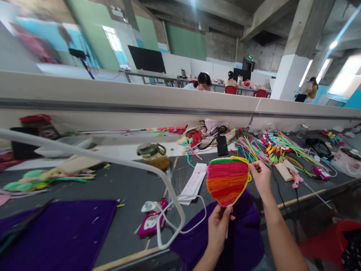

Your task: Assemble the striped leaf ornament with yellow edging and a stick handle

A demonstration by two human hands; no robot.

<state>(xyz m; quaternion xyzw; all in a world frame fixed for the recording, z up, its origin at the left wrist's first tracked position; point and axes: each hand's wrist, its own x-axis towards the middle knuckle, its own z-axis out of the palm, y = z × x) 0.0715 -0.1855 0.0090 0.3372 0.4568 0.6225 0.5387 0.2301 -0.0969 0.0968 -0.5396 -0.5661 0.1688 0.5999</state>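
Observation:
A fan-shaped craft piece (229, 181) with pink, orange and red ridged stripes is held up above the worktable. It looks made of fuzzy pipe cleaners, with a green and white strip along its top and yellow edging down its right side. My left hand (218, 223) is closed on its narrow lower tip. At the upper right corner, my right hand (261, 178) pinches the piece by the yellow edging; the exact strand between the fingertips is hidden. Beneath both hands lies a dark purple cloth (245, 233), partly over the table's front edge.
Coloured pipe cleaners (249, 148) lie behind my right hand, near a pink glue gun (297, 180). A black phone (222, 145), paper strip (194, 182) and green-lidded jar (153, 156) stand further back. A white bent tube (169, 184) arches across the left foreground.

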